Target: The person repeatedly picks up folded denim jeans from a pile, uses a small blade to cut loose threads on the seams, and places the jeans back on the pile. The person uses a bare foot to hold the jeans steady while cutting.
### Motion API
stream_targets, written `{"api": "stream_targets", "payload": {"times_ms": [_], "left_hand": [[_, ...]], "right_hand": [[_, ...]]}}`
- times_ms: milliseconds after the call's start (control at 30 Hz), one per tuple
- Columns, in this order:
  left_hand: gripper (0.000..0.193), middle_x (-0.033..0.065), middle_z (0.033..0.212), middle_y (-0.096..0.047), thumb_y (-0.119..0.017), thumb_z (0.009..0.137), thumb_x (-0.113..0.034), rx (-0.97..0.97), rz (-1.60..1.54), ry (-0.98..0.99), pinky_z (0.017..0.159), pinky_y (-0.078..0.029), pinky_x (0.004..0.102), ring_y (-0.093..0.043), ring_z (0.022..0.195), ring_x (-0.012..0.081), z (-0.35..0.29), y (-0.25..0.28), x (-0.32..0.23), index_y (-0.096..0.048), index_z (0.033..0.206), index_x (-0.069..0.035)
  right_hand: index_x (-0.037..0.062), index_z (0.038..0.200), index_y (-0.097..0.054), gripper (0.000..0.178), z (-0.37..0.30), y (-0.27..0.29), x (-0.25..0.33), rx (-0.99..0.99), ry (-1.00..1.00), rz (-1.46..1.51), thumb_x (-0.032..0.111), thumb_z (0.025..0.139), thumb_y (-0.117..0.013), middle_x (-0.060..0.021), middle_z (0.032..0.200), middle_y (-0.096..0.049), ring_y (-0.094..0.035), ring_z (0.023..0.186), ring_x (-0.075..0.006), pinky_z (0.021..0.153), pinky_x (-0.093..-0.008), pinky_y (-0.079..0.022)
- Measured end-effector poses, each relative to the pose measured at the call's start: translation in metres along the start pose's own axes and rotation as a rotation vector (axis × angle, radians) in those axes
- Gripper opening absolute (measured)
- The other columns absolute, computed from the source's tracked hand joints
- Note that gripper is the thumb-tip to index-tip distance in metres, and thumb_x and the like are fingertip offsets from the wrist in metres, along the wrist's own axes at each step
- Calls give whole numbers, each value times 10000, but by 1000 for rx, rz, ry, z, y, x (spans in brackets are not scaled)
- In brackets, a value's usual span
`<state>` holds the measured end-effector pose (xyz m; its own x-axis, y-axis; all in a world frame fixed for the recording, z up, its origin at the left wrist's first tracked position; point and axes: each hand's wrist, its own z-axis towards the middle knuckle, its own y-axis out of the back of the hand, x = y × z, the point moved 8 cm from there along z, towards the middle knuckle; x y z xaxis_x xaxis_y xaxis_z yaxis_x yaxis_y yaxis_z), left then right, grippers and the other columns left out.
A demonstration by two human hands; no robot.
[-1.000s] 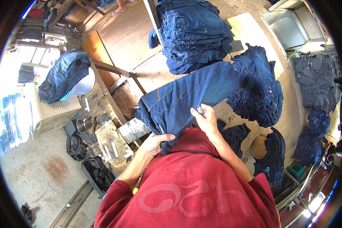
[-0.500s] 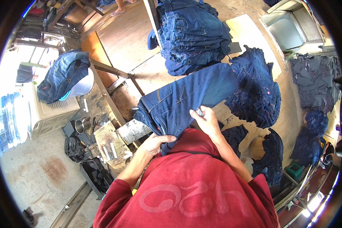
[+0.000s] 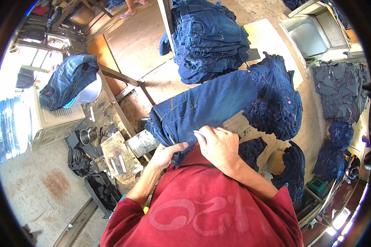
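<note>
A pair of dark blue jeans (image 3: 210, 101) lies stretched out in front of me, slanting up to the right. My left hand (image 3: 168, 155) grips its near left edge, thumb on top and fingers underneath. Over the near edge of the same jeans is my right hand (image 3: 221, 149), its fingers closed and bent toward the cloth. A small grey piece shows at its fingertips, mostly hidden by the fingers; I cannot make out what kind it is.
A tall stack of jeans (image 3: 208, 41) stands beyond, with a heap of jeans (image 3: 276, 99) to its right. On the left are a worn board (image 3: 119, 158) with white sticks, a metal cup (image 3: 85, 136) and a beige appliance (image 3: 55, 123). Dark garments (image 3: 340, 88) lie far right.
My right hand has moved left and nearer to me along the jeans, turning so its back shows. The left hand keeps its grip in nearly the same place.
</note>
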<state>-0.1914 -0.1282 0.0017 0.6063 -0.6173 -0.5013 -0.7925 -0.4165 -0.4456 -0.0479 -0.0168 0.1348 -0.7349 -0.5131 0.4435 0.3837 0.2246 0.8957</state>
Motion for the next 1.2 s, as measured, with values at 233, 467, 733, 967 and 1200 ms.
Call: {"api": "stream_targets", "payload": {"times_ms": [233,467,733,967,1200], "left_hand": [[466,88,1294,-764,-847,899,-3,21,-14,-4,1077,-545,365,-718,1145,200,-1,-1,1,-717,1346,-1],[497,90,1301,-761,-860,882,-10,6,35,16,1091,-540,378,-714,1160,211,-1,1,0,-710,1355,9],[533,108,1332,-751,-839,876,25,-24,9,37,1121,-529,389,-712,1184,229,0,10,2,-691,1388,25],[443,115,1310,-760,-819,902,11,48,87,66,1104,-545,383,-723,1166,221,-4,11,0,-723,1334,31],[469,115,1322,-756,-827,885,21,-7,104,119,1112,-541,387,-719,1181,226,-4,19,4,-720,1341,28]], "right_hand": [[148,916,-727,127,3,1,-2,-18,-19,1,247,974,-782,-58,733,-747,-737,646,-256,576,-403,-572],[150,895,-729,141,4,-3,-16,23,-66,96,253,975,-784,-72,699,-736,-742,624,-290,573,-416,-571],[92,925,-793,65,1,27,-37,-92,-72,331,145,947,-822,-95,800,-776,-748,653,-283,592,-377,-574],[111,880,-756,164,-13,-8,-25,128,-84,235,238,977,-790,-108,724,-739,-729,627,-309,568,-428,-554],[125,833,-743,226,-7,-9,-32,182,-78,168,279,998,-756,-101,671,-716,-714,595,-328,566,-448,-561]]}}
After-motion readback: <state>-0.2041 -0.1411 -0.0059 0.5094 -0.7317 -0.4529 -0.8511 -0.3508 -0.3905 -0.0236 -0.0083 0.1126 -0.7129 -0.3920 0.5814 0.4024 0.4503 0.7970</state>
